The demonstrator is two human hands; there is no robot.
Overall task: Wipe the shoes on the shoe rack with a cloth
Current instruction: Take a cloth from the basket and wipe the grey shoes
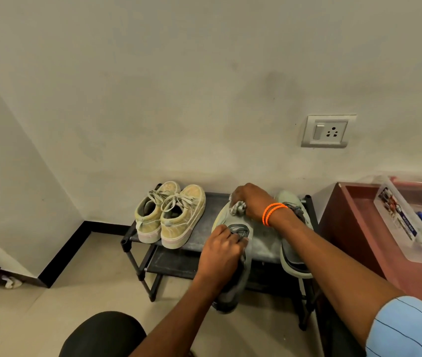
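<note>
Fingers of left hand (220,249) grip grey shoe (233,276); right hand (250,199) clutches cloth (238,207).

Shoe rack (206,206), black, two tiers, on tiled floor (76,287). Top tier: beige laced sneaker pair (170,215) at left; grey-green shoe (295,253) at right.
</note>
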